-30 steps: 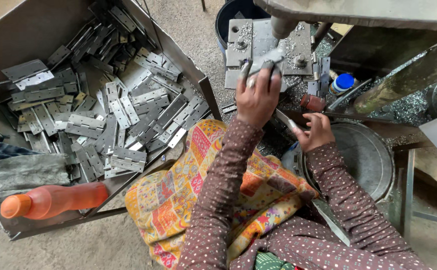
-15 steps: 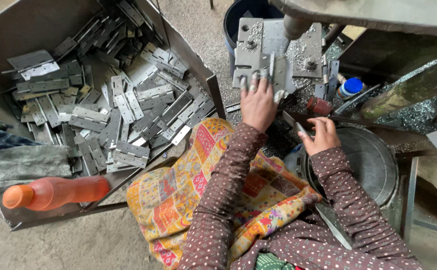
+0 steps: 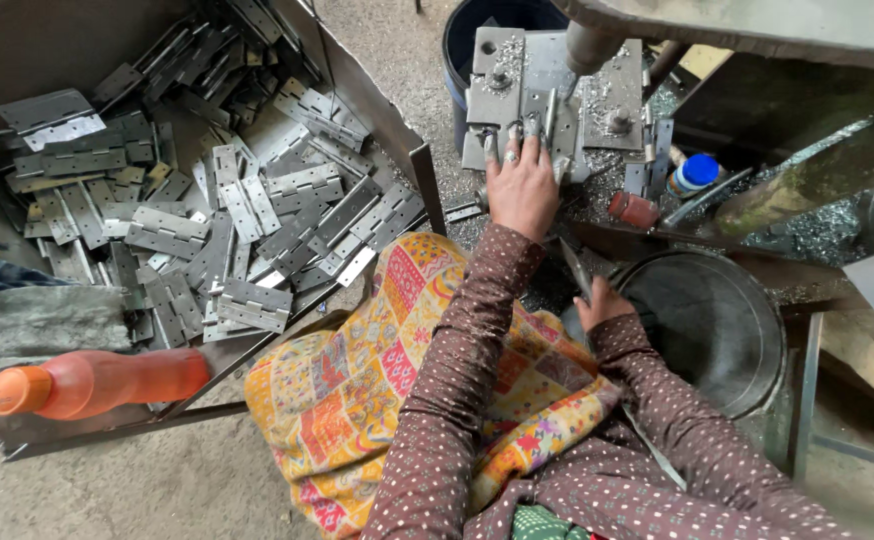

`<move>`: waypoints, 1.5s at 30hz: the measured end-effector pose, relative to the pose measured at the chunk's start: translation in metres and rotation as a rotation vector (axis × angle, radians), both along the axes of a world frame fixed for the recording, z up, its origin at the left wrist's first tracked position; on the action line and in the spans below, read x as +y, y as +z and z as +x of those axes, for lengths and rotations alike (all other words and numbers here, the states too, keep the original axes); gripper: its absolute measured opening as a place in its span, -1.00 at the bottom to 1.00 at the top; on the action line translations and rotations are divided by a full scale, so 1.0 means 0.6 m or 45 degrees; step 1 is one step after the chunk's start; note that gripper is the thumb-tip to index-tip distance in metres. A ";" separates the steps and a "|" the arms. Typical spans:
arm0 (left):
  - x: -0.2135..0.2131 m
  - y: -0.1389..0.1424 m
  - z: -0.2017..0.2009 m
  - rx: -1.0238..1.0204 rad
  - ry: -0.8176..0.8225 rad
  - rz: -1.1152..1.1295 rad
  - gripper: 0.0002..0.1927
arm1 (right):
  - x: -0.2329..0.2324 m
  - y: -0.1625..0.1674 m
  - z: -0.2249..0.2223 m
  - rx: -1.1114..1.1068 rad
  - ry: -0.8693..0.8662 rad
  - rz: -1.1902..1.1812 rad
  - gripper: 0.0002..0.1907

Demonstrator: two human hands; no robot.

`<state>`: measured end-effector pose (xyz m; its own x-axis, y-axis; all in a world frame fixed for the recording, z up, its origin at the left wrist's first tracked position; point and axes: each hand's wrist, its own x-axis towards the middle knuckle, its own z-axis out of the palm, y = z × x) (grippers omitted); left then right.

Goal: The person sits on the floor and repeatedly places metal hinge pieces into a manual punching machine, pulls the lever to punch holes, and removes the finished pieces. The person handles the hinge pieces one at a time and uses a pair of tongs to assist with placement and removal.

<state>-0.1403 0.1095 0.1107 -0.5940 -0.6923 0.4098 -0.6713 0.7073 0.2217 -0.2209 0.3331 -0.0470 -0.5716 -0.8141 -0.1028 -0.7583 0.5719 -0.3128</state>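
Grey metal hinge (image 3: pixel 549 118) — narrow, flat — lies upright-lengthwise on the drill jig plate (image 3: pixel 612 100).

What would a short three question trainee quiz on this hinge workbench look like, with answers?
1. True or false: the left hand rests on the metal jig plate.
2. The orange bottle is: A upright, B lying on its side.
3. What fills the big tray?

Key: 1 true; 2 B; 3 grey metal hinges. The right hand sits by the round pan, apparently gripping a thin metal piece.
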 end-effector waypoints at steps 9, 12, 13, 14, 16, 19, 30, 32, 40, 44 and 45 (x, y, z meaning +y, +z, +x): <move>-0.006 -0.006 0.010 -0.081 -0.064 0.103 -0.67 | -0.035 0.090 -0.053 -0.141 -0.044 0.428 -0.27; -0.028 -0.019 -0.025 -0.051 0.028 0.034 -0.65 | -0.033 0.098 -0.066 -0.125 0.073 0.364 -0.36; -0.034 -0.024 -0.032 -0.061 0.030 0.004 -0.65 | -0.028 0.086 -0.061 -0.141 0.030 0.343 -0.35; -0.040 -0.028 -0.038 -0.072 0.032 -0.025 -0.66 | -0.021 0.069 -0.053 -0.157 -0.013 0.323 -0.34; -0.047 -0.030 -0.043 -0.098 0.026 -0.053 -0.66 | -0.006 0.025 -0.026 -0.107 -0.070 0.142 -0.33; -0.040 -0.025 -0.029 -0.087 0.009 -0.024 -0.67 | 0.008 -0.021 -0.001 -0.073 -0.094 0.019 -0.36; -0.050 -0.017 -0.038 -0.092 -0.052 0.184 -0.68 | -0.042 0.084 -0.078 -0.170 0.009 0.460 -0.30; -0.060 -0.018 -0.053 -0.003 -0.034 0.123 -0.68 | -0.028 0.060 -0.061 -0.198 -0.037 0.373 -0.34; -0.036 -0.009 -0.024 -0.073 -0.074 0.163 -0.72 | 0.006 -0.025 -0.016 -0.151 -0.098 0.184 -0.32; -0.045 -0.010 -0.024 -0.088 -0.068 0.092 -0.71 | -0.023 0.038 -0.067 -0.174 0.004 0.350 -0.23; -0.052 -0.013 -0.030 -0.100 -0.074 0.060 -0.71 | -0.029 0.055 -0.076 -0.165 0.035 0.362 -0.26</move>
<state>-0.1583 0.0783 0.1030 -0.6625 -0.6733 0.3282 -0.6463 0.7353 0.2039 -0.2668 0.3158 -0.0137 -0.5171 -0.7572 -0.3991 -0.7389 0.6303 -0.2384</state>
